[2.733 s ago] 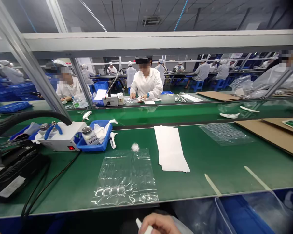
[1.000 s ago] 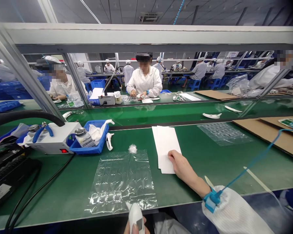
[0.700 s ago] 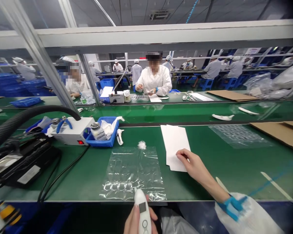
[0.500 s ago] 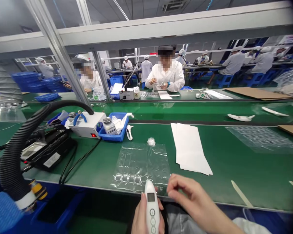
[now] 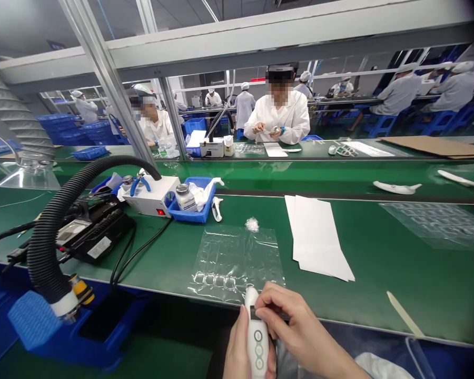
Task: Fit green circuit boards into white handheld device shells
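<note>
A white handheld device (image 5: 257,337) with a small dark screen and three round buttons stands nearly upright at the bench's front edge. My left hand (image 5: 237,347) is wrapped round its lower body. At the screen, the thumb and forefinger of my right hand (image 5: 296,321) press together, covering part of the display. Anything between those fingertips is too small to make out. Just beyond the device lies a clear plastic sheet (image 5: 237,258) with a row of small rectangular outlines near its front. A crumpled clear ball (image 5: 252,225) sits at its far edge.
White paper sheets (image 5: 316,237) lie right of the plastic. At left stand a blue tray (image 5: 191,215) with a jar, a white box (image 5: 154,197), and a black hose (image 5: 43,226). A tape strip (image 5: 405,314) crosses the front edge. A co-worker (image 5: 280,113) sits opposite.
My right hand has moved left from beside the device onto its screen. The left hand keeps its hold on the device. The whole view has shifted slightly.
</note>
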A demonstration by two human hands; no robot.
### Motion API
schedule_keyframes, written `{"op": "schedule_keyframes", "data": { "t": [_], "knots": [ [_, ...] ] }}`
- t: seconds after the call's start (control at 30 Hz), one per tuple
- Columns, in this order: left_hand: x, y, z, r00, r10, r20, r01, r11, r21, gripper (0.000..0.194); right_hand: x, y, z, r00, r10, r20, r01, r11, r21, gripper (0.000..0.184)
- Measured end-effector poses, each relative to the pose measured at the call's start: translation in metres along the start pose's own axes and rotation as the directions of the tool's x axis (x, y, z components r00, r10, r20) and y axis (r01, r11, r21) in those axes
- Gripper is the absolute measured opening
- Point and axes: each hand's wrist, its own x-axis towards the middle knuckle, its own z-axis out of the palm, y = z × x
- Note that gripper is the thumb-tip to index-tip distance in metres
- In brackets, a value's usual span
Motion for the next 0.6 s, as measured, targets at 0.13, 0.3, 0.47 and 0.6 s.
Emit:
{"op": "schedule_keyframes", "data": {
  "t": [0.13, 0.3, 0.47, 0.6],
  "knots": [
    [0.0008, -0.0003, 0.0007, 1.0, -0.007, 0.013, 0.007, 1.0, 0.006, 0.066, -0.0002, 0.002, -0.0015, 1.0, 0.002, 0.0, -0.002, 1.0, 0.022, 0.021],
    [0.0023, -0.0006, 0.0008, 0.999, 0.001, 0.045, -0.002, 1.0, 0.023, 0.066, 0.0, 0.0021, -0.0034, 1.0, 0.005, 0.009, -0.006, 1.0, 0.03, 0.022],
    [0.0023, -0.0019, 0.0013, 1.0, 0.0, 0.024, -0.001, 1.0, 0.025, 0.067, -0.0008, 0.0012, -0.0047, 1.0, -0.002, 0.005, 0.002, 1.0, 0.001, 0.022],
    [-0.0035, -0.0008, 0.0033, 0.998, 0.023, -0.066, -0.02, 0.999, 0.034, 0.07, -0.0031, 0.0001, -0.0051, 0.999, -0.044, -0.006, 0.043, 0.998, -0.055, 0.021]
  ]
}}
